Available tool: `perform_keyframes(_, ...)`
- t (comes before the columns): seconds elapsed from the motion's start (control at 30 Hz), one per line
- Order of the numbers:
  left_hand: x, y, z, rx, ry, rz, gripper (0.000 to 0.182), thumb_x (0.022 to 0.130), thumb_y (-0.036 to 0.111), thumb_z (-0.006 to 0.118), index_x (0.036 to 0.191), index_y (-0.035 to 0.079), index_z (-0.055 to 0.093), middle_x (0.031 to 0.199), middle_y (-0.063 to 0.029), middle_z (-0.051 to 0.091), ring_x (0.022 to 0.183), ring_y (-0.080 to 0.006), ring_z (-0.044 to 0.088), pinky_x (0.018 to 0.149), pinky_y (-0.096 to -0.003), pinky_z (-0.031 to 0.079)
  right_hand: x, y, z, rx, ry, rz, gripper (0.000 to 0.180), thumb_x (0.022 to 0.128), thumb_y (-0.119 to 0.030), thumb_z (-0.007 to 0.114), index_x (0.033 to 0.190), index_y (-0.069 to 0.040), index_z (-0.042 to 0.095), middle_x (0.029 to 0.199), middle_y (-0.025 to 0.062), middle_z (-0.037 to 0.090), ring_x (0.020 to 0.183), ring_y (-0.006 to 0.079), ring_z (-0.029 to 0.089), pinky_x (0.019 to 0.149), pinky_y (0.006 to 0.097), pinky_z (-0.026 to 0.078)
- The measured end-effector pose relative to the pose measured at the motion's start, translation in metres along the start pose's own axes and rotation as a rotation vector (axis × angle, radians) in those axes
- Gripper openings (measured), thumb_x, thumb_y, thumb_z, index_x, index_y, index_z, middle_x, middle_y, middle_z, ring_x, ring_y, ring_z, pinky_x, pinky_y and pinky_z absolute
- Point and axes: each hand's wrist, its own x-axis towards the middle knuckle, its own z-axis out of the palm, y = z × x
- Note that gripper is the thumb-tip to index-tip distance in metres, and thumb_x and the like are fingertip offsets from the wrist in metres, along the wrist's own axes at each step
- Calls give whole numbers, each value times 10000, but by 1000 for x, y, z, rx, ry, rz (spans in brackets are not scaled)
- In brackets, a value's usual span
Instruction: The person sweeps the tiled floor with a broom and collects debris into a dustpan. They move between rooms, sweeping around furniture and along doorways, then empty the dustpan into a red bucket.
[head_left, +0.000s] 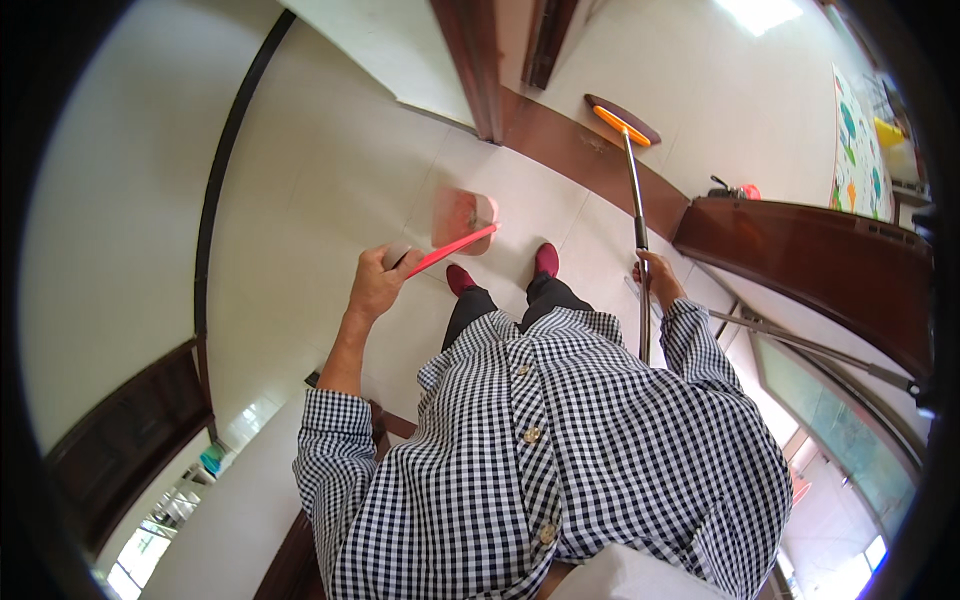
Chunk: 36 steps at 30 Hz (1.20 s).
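Note:
My left hand (381, 279) grips the red handle (454, 248) of a long-handled dustpan. Its translucent pinkish pan (459, 217) hangs low in front of my feet and is blurred; some dark debris shows in it. My right hand (657, 274) is wrapped around the metal pole of a broom (631, 174). The broom's orange head with dark bristles (628, 124) reaches past the brown door threshold (551, 133) onto the floor of the far room. A small patch of dust (596, 142) lies on the threshold, left of the pole.
A dark wooden door frame (480, 82) stands ahead, and a brown door (810, 262) is at the right. Beyond the threshold lie a small black and red object (735, 189) and a patterned mat (855, 142). My red shoes (547, 259) stand on pale floor tiles (337, 150).

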Motion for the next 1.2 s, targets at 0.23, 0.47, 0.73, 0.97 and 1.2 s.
perform_keyframes(0.23,-162,33,71,95,-169,224,383,867,282,746,693,-3,558,557,-34,434,549,-120,335,494,-317,348,-120,120,-50,-573,135,-226,276,881,-173,666,948,48,515,707,112,570,521,215,574,402,372,482)
perform_keyframes(0.47,-137,58,103,570,-335,639,209,772,267,679,730,63,658,668,-182,619,652,-364,613,628,-460,488,-154,107,-27,-843,82,-426,469,906,-213,618,1299,-40,430,847,174,626,591,273,633,425,373,523)
perform_keyframes(0.73,-107,34,110,980,-588,786,263,767,294,624,674,48,630,673,-176,634,683,-344,649,654,-444,516,-174,92,1,-972,-2,-492,486,913,-190,593,1341,-76,392,1023,250,639,725,348,675,457,408,573)
perform_keyframes(0.97,-56,-2,66,880,-451,879,155,722,205,683,708,66,616,744,-109,638,803,-291,649,742,-426,495,-173,74,96,-998,-76,-380,384,870,-149,609,1177,34,467,858,228,642,620,264,666,439,375,539)
perform_keyframes(1.2,-113,-47,95,608,-226,1023,152,685,187,708,717,113,579,735,-22,576,752,-205,597,705,-367,471,-161,127,131,-846,6,-102,286,803,-95,613,985,113,539,785,198,625,617,281,654,462,399,572)
